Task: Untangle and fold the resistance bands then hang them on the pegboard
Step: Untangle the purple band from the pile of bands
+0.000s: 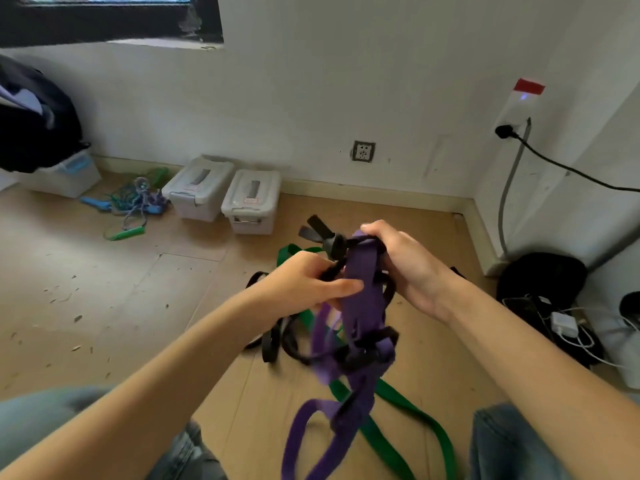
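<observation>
A tangle of resistance bands hangs between my two hands above the wooden floor. My right hand (407,268) grips the top of the purple band (360,292) together with a thin black band (332,247). My left hand (304,282) pinches the purple band lower down, thumb across its front. The purple band's loops dangle blurred toward my knees, knotted with black strands. A green band (398,403) lies on the floor beneath, and more black bands (277,341) lie there beside it. No pegboard is in view.
Two white lidded boxes (225,195) stand by the far wall, with a heap of skipping ropes (135,202) to their left. A black bag (543,282), chargers and cables (568,327) sit at the right wall. My knees frame the bottom edge.
</observation>
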